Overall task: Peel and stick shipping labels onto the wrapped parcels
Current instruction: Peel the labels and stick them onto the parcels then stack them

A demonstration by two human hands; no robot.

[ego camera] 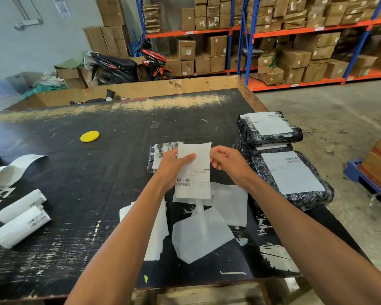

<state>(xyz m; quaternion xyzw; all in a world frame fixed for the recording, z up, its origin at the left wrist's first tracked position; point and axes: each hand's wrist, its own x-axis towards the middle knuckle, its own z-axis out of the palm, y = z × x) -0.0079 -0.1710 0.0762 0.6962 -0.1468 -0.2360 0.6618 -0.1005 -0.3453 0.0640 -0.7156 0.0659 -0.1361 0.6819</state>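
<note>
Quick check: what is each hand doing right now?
Left hand: holds the shipping label, thumb across its front.
Right hand: pinches the label's right edge.

A single wide-angle view from the person's head looks forward and down across the black desk [75, 194]. Both forearms reach in from the near edge, close to the lens. The near desk fills the lower frame; the far part takes in warehouse shelving [273, 31] and a parked motorbike [128, 64].
</note>
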